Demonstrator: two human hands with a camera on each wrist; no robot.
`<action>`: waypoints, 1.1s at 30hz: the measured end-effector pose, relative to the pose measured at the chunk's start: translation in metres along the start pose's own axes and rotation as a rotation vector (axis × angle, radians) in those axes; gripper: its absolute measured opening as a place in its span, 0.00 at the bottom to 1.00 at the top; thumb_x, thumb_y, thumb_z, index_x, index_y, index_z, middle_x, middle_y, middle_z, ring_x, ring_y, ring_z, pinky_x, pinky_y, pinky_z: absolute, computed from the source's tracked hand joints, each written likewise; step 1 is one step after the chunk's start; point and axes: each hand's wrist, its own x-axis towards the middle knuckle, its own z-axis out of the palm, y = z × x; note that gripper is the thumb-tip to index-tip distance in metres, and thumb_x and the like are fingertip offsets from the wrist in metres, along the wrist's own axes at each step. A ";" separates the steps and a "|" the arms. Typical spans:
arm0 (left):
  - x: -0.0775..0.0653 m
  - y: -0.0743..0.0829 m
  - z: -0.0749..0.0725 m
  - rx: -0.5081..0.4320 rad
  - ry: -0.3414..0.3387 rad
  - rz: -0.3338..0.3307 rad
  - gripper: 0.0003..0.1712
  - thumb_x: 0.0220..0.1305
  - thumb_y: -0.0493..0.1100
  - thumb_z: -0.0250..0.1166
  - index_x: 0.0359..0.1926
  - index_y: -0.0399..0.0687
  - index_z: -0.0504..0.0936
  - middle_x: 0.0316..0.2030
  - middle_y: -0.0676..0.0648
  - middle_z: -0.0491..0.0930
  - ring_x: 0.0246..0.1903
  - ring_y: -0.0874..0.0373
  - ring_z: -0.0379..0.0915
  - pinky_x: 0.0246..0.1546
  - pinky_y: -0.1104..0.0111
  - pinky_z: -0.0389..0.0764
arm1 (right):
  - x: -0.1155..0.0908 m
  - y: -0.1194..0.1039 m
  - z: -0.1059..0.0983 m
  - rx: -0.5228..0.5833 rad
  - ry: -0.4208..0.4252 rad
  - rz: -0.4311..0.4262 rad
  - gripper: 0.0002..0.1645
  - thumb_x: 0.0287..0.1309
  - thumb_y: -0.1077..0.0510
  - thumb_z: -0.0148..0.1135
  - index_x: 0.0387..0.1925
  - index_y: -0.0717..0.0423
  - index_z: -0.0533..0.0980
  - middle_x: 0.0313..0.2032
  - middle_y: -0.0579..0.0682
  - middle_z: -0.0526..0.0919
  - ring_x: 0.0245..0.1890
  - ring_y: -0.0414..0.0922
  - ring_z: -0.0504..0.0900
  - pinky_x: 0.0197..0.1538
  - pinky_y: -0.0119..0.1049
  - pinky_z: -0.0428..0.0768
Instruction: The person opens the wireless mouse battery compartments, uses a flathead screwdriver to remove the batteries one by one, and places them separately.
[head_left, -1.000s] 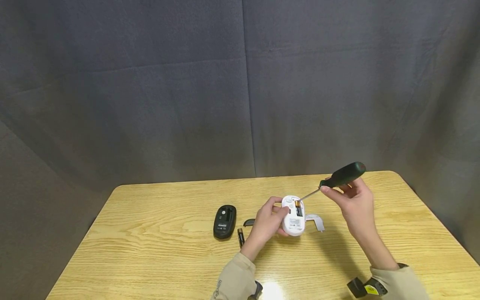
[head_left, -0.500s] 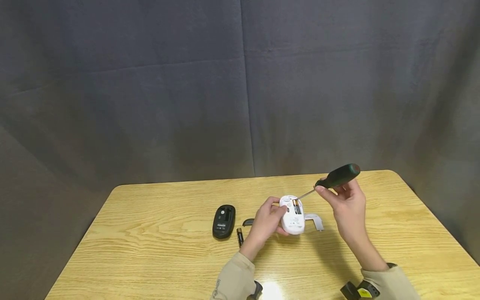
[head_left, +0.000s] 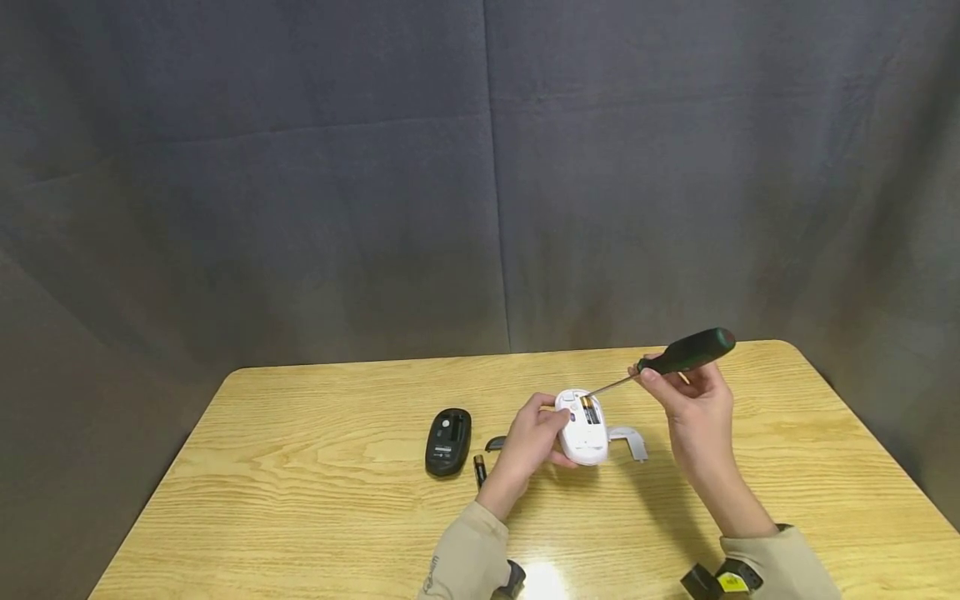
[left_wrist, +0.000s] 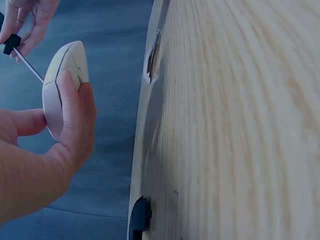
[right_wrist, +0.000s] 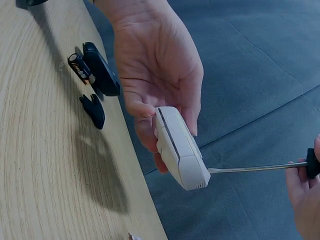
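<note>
My left hand (head_left: 531, 435) grips a white computer mouse (head_left: 583, 446) above the table, underside facing me, thumb on its underside. Its battery bay is uncovered, and a black-and-copper battery (head_left: 591, 411) lies in it. My right hand (head_left: 697, 410) holds a screwdriver (head_left: 686, 352) with a dark green handle, fingers near the base of the shaft. The thin metal shaft (right_wrist: 255, 168) reaches to the mouse's far end, its tip by the battery's copper end in the head view. Only the mouse's sides and top show in the wrist views, so the tip's exact contact is hidden.
A black mouse (head_left: 448, 442) lies underside up with its bay uncovered. Beside it are a loose battery (head_left: 480, 472) and a black cover (head_left: 496, 443), partly behind my left hand. A white cover (head_left: 628, 442) lies right of the white mouse. Dark cloth (head_left: 300, 208) hangs behind the table.
The white mouse has shifted slightly left and its tilt has changed. My right hand and the screwdriver have moved left with it, and the shaft now lies flatter. Both hands keep their hold.
</note>
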 end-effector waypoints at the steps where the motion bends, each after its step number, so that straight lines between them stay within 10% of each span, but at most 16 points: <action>1: 0.000 0.000 0.000 0.000 -0.001 0.000 0.18 0.76 0.38 0.58 0.61 0.32 0.73 0.43 0.39 0.83 0.27 0.53 0.80 0.23 0.63 0.86 | 0.000 0.000 -0.001 0.006 -0.012 -0.001 0.19 0.61 0.82 0.60 0.47 0.61 0.77 0.41 0.54 0.84 0.39 0.46 0.90 0.52 0.38 0.84; 15: 0.004 0.000 0.008 0.221 -0.014 0.107 0.19 0.74 0.40 0.60 0.60 0.34 0.74 0.40 0.45 0.80 0.18 0.60 0.78 0.22 0.57 0.87 | -0.006 -0.012 0.003 -0.488 -0.202 -0.204 0.20 0.51 0.82 0.69 0.46 0.73 0.76 0.40 0.44 0.85 0.42 0.36 0.87 0.47 0.28 0.84; 25: 0.001 -0.001 0.005 0.197 -0.001 0.083 0.19 0.75 0.39 0.58 0.60 0.33 0.74 0.41 0.44 0.81 0.19 0.61 0.78 0.23 0.57 0.87 | 0.001 -0.010 0.005 -0.250 -0.017 0.017 0.17 0.58 0.78 0.68 0.43 0.58 0.77 0.40 0.49 0.82 0.39 0.40 0.88 0.49 0.32 0.85; 33: -0.006 0.003 0.007 0.157 -0.033 0.089 0.18 0.75 0.39 0.59 0.60 0.34 0.75 0.42 0.44 0.81 0.20 0.56 0.80 0.26 0.54 0.87 | 0.001 -0.014 -0.002 -0.244 -0.086 -0.073 0.18 0.59 0.80 0.65 0.48 0.65 0.76 0.42 0.51 0.83 0.41 0.42 0.89 0.49 0.35 0.85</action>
